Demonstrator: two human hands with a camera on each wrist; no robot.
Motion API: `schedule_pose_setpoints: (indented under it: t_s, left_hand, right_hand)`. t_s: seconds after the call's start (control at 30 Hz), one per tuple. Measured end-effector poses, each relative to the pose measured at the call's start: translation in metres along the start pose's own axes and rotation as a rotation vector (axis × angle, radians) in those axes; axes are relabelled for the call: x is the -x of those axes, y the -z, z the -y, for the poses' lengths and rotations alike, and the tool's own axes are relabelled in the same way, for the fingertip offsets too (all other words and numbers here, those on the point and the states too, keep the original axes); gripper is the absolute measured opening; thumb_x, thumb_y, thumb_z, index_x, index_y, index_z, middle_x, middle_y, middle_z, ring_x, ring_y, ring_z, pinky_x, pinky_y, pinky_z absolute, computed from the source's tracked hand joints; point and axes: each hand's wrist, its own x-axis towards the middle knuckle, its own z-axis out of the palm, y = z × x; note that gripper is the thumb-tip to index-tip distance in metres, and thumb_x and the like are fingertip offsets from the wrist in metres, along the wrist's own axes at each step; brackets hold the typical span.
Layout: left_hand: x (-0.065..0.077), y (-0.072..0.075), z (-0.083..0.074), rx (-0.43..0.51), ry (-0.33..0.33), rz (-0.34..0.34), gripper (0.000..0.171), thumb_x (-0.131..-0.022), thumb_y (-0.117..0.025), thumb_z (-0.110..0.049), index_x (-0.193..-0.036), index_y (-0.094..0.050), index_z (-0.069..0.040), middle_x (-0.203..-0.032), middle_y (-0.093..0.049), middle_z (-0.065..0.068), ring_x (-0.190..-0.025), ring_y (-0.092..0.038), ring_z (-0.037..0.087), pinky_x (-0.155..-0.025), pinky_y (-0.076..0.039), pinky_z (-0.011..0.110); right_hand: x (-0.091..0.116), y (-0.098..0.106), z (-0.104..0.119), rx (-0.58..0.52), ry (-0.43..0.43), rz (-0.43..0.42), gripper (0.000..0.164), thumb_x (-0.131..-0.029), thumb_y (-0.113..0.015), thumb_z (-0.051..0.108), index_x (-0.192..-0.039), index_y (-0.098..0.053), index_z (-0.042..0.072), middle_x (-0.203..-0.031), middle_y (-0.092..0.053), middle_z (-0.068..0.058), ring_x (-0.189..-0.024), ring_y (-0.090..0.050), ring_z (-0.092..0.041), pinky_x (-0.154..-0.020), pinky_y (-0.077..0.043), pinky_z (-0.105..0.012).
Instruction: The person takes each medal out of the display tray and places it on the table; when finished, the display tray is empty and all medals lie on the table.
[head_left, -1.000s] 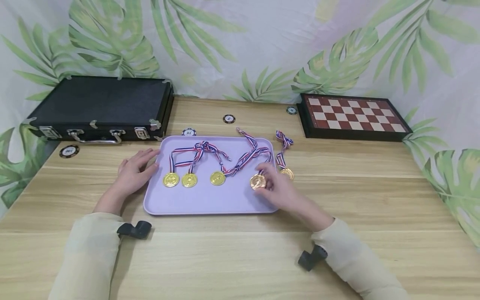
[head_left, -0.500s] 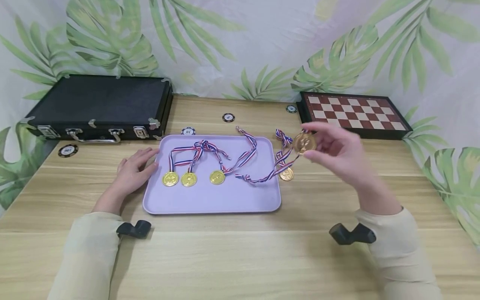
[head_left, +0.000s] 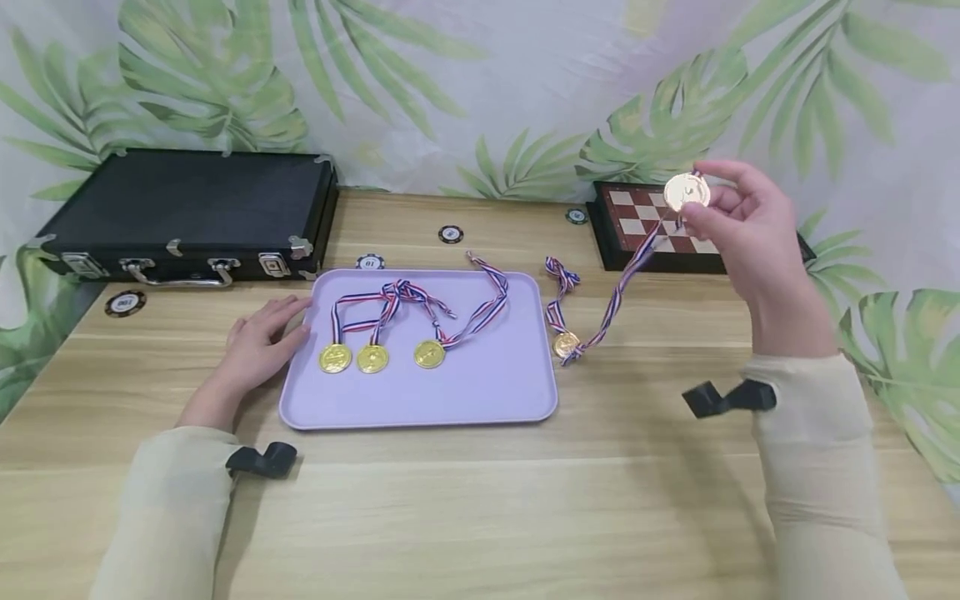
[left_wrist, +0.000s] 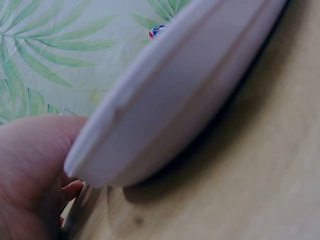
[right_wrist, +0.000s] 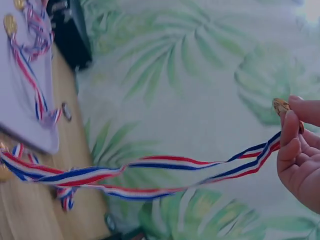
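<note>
My right hand pinches a bronze-gold medal by its edge, raised in front of the checkered board. Its striped red, white and blue ribbon trails down to the left, the knotted end close by another bronze-toned medal on the table. My left hand rests at the left edge of the lilac tray, fingers against the rim. Three yellow-gold medals lie on the tray: a left one, a middle one and a right one, their ribbons bunched behind them.
A black briefcase stands at the back left. The checkered board lies at the back right, partly behind my right hand. Poker chips lie about: one by the case, one behind the tray, others farther back.
My right hand has lifted the bronze-gold medal off the tray's right side and carried it up and to the right, its ribbon dragging clear of the tray. The left hand stays at the rim.
</note>
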Motion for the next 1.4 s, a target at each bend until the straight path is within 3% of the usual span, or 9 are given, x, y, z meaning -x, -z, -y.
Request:
schedule_pose_setpoints:
  t_s: [0.17, 0.33, 0.6, 0.77, 0.9, 1.13, 1.4]
  left_hand:
    - [0.002, 0.000, 0.003, 0.000, -0.016, -0.013, 0.046, -0.090, -0.043, -0.027, -0.130, -0.038, -0.006, -0.134, -0.027, 0.024, -0.123, -0.014, 0.042, -0.093, 0.005, 0.059]
    - [0.002, 0.001, 0.000, -0.002, 0.008, -0.002, 0.047, -0.090, -0.042, -0.029, -0.130, -0.037, -0.006, -0.134, -0.026, 0.023, -0.124, -0.013, 0.041, -0.093, 0.005, 0.058]
    - [0.002, 0.000, 0.000, 0.002, 0.017, -0.005, 0.046, -0.090, -0.041, -0.029, -0.130, -0.037, -0.006, -0.135, -0.025, 0.023, -0.124, -0.013, 0.041, -0.093, 0.006, 0.057]
    - [0.002, 0.000, 0.000, 0.007, 0.014, -0.007, 0.046, -0.090, -0.042, -0.028, -0.130, -0.037, -0.006, -0.135, -0.025, 0.023, -0.124, -0.013, 0.041, -0.093, 0.006, 0.057]
    - [0.002, -0.001, 0.000, 0.010, 0.015, -0.006, 0.046, -0.090, -0.042, -0.029, -0.130, -0.037, -0.007, -0.135, -0.025, 0.023, -0.124, -0.013, 0.041, -0.094, 0.006, 0.057]
    - [0.001, 0.000, -0.001, 0.001, 0.008, -0.004, 0.046, -0.090, -0.042, -0.028, -0.131, -0.036, -0.007, -0.135, -0.025, 0.023, -0.124, -0.013, 0.040, -0.094, 0.006, 0.057]
    - [0.002, 0.000, -0.001, 0.003, -0.011, -0.015, 0.046, -0.090, -0.043, -0.027, -0.130, -0.037, -0.006, -0.134, -0.026, 0.024, -0.123, -0.014, 0.041, -0.093, 0.005, 0.058]
  right_hand:
    - [-0.029, 0.009, -0.021, 0.021, -0.098, -0.072, 0.042, -0.071, -0.065, -0.008, -0.110, -0.050, -0.001, -0.069, -0.058, -0.010, -0.053, -0.053, -0.014, -0.047, -0.045, -0.017]
    - [-0.034, 0.012, -0.047, 0.108, -0.128, -0.026, 0.040, -0.074, -0.062, -0.007, -0.111, -0.049, 0.000, -0.070, -0.058, -0.007, -0.054, -0.052, -0.011, -0.049, -0.043, -0.016]
    - [0.007, 0.022, -0.101, 0.460, -0.311, 0.084, 0.052, -0.076, -0.064, 0.005, -0.123, -0.043, 0.003, -0.080, -0.057, -0.003, -0.069, -0.053, -0.012, -0.062, -0.046, -0.020]
    - [0.033, 0.035, -0.129, 0.586, -0.388, 0.152, 0.051, -0.077, -0.064, 0.009, -0.123, -0.043, 0.001, -0.077, -0.054, -0.002, -0.064, -0.048, -0.008, -0.055, -0.042, -0.022]
    - [0.043, 0.040, -0.143, 0.619, -0.393, 0.173, 0.048, -0.077, -0.065, 0.011, -0.119, -0.046, 0.000, -0.072, -0.053, -0.003, -0.058, -0.048, -0.008, -0.048, -0.039, -0.021]
    - [0.049, 0.042, -0.156, 0.620, -0.317, 0.233, 0.042, -0.076, -0.063, 0.002, -0.115, -0.047, -0.004, -0.070, -0.055, -0.007, -0.056, -0.052, -0.010, -0.050, -0.045, -0.022]
    - [0.050, 0.048, -0.156, 0.813, -0.229, 0.388, 0.040, -0.073, -0.067, 0.006, -0.110, -0.054, -0.001, -0.063, -0.051, -0.006, -0.051, -0.043, -0.010, -0.043, -0.035, -0.022]
